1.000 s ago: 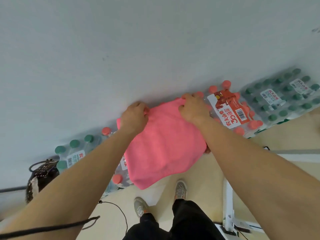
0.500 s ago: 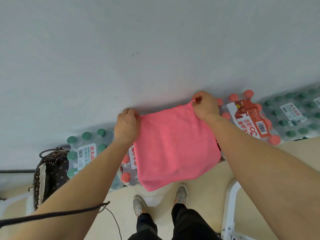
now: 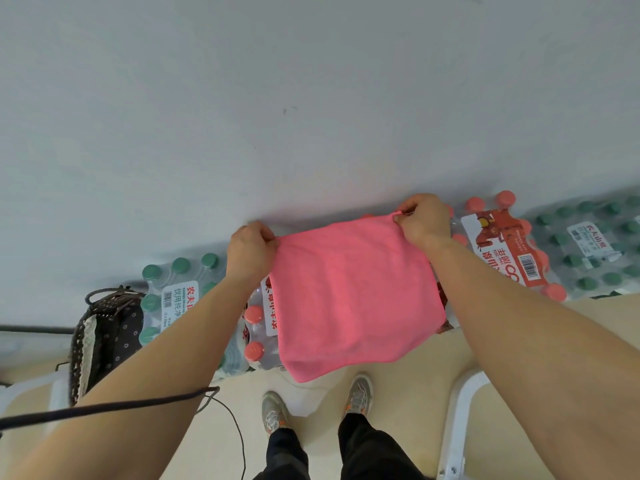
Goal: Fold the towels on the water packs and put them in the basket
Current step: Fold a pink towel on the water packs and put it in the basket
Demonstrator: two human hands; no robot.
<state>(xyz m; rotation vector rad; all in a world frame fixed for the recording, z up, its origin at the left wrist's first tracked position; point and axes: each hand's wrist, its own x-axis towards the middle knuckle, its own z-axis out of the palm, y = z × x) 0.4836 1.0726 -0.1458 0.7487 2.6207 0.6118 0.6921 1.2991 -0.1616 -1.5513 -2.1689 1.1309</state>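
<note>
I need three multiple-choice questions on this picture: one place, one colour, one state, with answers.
1. Where does the basket stand?
A. at the right edge
B. left of the water packs
C. at the top edge

2. What colour is the held towel?
A. green
B. white
C. pink

3. How do the left hand and right hand hold it?
A. each pinches a far corner
B. both lie flat
C. only one touches it

Answers: 1 B, it is beside the leftmost pack; 2 C, the cloth is plainly pink; 3 A, fingers curl on both far corners.
</note>
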